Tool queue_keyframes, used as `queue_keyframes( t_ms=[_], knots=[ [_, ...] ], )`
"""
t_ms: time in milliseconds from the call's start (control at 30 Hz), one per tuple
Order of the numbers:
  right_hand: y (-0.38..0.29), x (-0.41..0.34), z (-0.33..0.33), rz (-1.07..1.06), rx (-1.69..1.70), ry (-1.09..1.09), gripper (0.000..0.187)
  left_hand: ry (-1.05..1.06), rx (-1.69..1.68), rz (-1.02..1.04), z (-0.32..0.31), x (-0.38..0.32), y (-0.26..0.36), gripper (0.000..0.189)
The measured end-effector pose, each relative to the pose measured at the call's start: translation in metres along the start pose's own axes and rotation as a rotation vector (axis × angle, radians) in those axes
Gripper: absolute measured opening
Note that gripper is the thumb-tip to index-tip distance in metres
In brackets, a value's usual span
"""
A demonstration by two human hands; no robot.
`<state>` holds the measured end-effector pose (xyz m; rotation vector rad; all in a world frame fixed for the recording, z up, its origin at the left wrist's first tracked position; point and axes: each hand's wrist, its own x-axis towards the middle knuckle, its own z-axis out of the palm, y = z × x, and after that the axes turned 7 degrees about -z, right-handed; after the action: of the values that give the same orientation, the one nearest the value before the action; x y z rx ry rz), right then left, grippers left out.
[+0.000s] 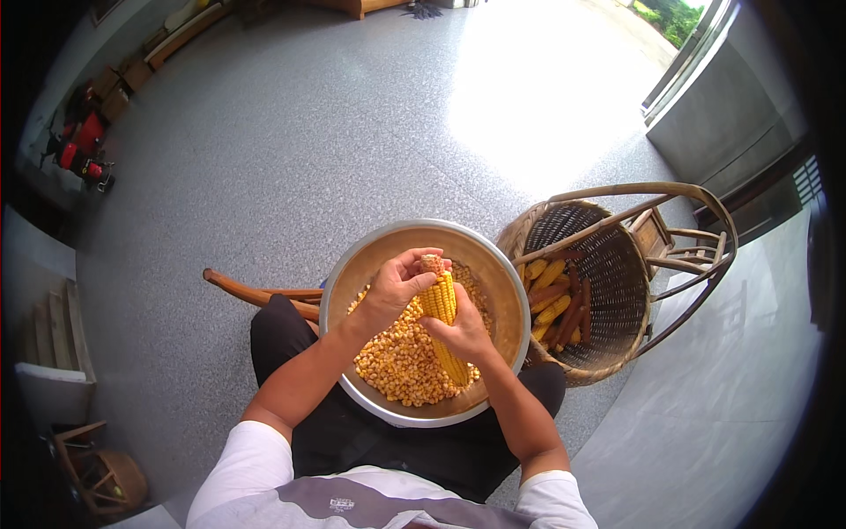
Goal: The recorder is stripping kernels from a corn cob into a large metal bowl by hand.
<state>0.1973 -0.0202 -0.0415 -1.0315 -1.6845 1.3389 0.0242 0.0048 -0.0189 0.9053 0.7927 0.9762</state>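
Note:
A wide metal basin (pixel 509 317) rests on my lap, with loose yellow corn kernels (pixel 403 370) in its bottom. Above them, both my hands are on one ear of corn (pixel 439 301), tilted, its lower end near the kernels. The top end of the ear is bare reddish cob; yellow kernels cover the rest. My left hand (pixel 396 281) grips it at the bare end, thumb on the cob near the kernels' edge. My right hand (pixel 462 327) closes around its middle from the right side.
A woven basket (pixel 615 291) with a tall curved handle stands right of the basin, holding several corn ears (pixel 552 311) and bare cobs (pixel 575 321). Behind it is a small wooden chair (pixel 661 244). Curved wooden pieces (pixel 264 291) stick out left of the basin.

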Motion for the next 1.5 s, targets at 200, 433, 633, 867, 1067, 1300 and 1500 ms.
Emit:
queue_keyframes(
  t_ms=[200,433,633,867,1067,1300,1500],
  knots=[
    [-0.011,-0.001,0.002,-0.041,-0.165,0.029,0.058,0.005,-0.07,0.017,0.004,-0.003,-0.001,0.044],
    [-0.018,-0.003,0.007,0.006,-0.411,0.028,0.057,0.183,0.29,-0.051,0.002,-0.004,-0.003,0.048],
    [-0.011,-0.003,0.003,0.005,-0.285,0.045,0.058,0.058,0.202,-0.033,-0.002,-0.004,0.001,0.047],
    [-0.012,-0.003,0.004,-0.031,-0.297,0.061,0.06,0.033,-0.068,-0.03,-0.004,-0.002,-0.004,0.043],
    [-0.016,-0.005,0.009,-0.044,-0.455,0.028,0.064,0.231,0.28,-0.005,0.004,-0.005,-0.002,0.042],
    [-0.013,-0.004,0.007,-0.035,-0.447,0.022,0.068,0.163,0.273,-0.014,-0.002,-0.002,-0.004,0.04],
    [-0.017,-0.004,0.005,-0.002,-0.383,0.022,0.066,0.065,0.201,-0.024,-0.005,-0.004,0.002,0.043]
  ],
)
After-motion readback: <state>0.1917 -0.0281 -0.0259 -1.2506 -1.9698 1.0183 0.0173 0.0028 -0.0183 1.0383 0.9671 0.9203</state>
